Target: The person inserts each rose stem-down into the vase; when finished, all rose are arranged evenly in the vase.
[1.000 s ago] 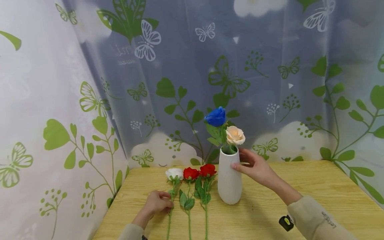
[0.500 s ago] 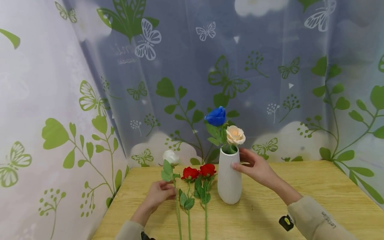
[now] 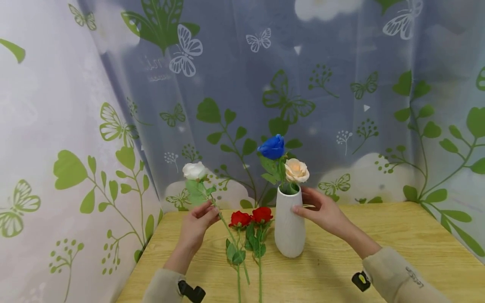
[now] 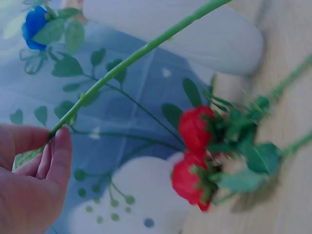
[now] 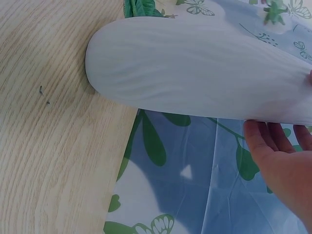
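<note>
My left hand (image 3: 198, 225) pinches the green stem (image 4: 129, 59) of a white rose (image 3: 195, 171) between thumb and fingers. The rose is lifted above the table, its bloom leaning left and its stem slanting down to the right. My right hand (image 3: 323, 212) holds a white ribbed vase (image 3: 290, 227) near its mouth, thumb at the front and fingers behind. Upright on the table, the vase contains a blue rose (image 3: 272, 147) and a peach rose (image 3: 297, 170). Two red roses lie between the hands, a left one (image 3: 240, 219) and a right one (image 3: 262, 214).
The wooden table (image 3: 341, 269) ends at the back against a printed curtain (image 3: 227, 63) with leaves and butterflies. Another pale curtain (image 3: 38, 126) hangs along the left side. The lifted stem crosses over the left red rose's leaves (image 3: 235, 253) in the head view.
The white rose, lying on the table a second ago, has risen in my left hand and swung from upright to leaning left. My right hand and the vase have stayed put.
</note>
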`<state>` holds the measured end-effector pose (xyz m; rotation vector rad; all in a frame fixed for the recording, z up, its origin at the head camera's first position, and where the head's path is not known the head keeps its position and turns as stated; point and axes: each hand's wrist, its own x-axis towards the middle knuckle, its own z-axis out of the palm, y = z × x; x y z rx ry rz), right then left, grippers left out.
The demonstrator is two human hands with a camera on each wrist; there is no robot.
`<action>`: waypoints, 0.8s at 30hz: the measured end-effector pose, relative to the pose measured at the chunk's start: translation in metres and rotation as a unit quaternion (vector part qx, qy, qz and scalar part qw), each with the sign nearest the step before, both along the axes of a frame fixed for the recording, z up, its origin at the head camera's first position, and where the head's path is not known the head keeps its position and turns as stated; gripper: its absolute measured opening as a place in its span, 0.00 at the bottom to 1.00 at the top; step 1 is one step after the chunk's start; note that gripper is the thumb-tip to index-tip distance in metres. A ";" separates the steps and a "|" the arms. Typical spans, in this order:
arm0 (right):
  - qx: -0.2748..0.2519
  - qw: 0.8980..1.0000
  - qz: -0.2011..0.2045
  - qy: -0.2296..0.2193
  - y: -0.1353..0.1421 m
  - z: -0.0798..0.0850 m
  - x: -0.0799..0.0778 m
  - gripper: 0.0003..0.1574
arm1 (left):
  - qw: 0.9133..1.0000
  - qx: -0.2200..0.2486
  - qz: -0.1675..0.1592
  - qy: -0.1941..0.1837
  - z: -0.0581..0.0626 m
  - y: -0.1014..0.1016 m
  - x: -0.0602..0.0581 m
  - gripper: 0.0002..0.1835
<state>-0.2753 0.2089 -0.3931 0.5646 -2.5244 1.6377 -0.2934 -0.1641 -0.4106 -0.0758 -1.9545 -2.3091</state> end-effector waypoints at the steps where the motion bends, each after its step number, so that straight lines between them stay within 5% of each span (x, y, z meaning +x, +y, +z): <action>1: 0.000 1.000 0.000 0.000 0.000 0.000 0.000 0.47 | 1.000 0.008 0.007 0.000 0.004 0.002 0.000 0.27; 12: 0.004 1.000 -0.002 0.005 -0.001 -0.001 0.000 0.47 | 0.987 0.123 0.075 0.073 0.052 0.024 -0.002 0.25; 24: 0.003 1.000 -0.003 0.005 -0.001 -0.001 0.000 0.47 | 0.953 0.236 0.151 0.113 0.084 0.040 -0.005 0.10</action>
